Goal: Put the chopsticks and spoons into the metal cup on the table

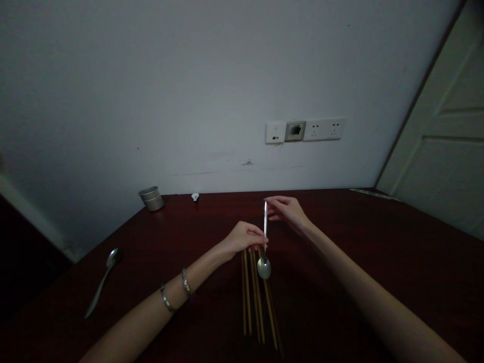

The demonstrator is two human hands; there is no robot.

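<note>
Between my two hands a metal spoon [264, 267] is held lengthwise, its bowl towards me and its handle pointing at the wall. My left hand [244, 237] pinches the handle just above the bowl. The fingertips of my right hand [287, 210] close on the far end of the handle. Below the spoon lie several wooden chopsticks [253, 297], side by side with their far ends under my left hand. The spoon's bowl covers part of them.
A second metal spoon [101, 287] lies at the left of the dark red table [212, 322]. Near the wall stand a metal cup [152, 199] and a small white spoon-shaped piece [195, 196]. Wall sockets [323, 129] sit above the table; a door [449, 121] is at right.
</note>
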